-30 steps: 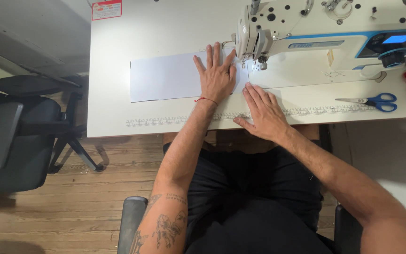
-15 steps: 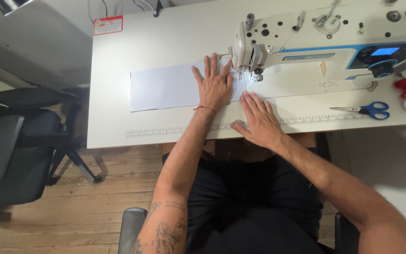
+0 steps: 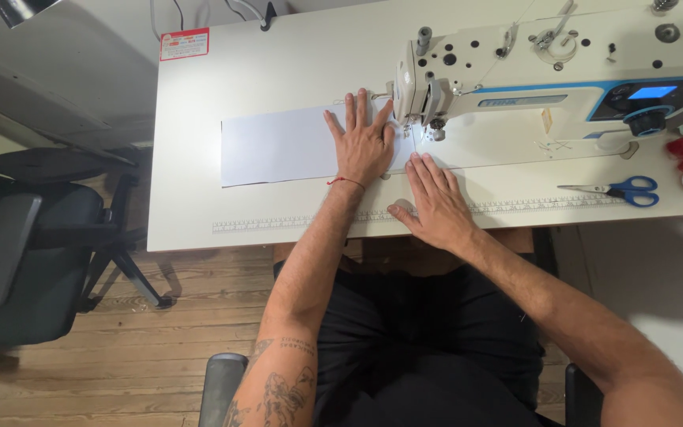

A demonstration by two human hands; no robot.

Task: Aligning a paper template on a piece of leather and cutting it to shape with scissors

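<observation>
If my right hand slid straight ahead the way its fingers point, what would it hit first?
Most likely the sewing machine's needle area: the right hand lies flat on the white table, fingers aimed just below it.

a single view, worn on the person's head, looks almost straight down from well above the seated lap. it faces forward over the near edge of the white surface (image 3: 199,158), which fills the upper part of the frame, with the sewing machine (image 3: 531,103) at the top right. the wooden floor (image 3: 120,348) and a dark chair (image 3: 25,253) show at the left. there is no second view to overlap with.
</observation>
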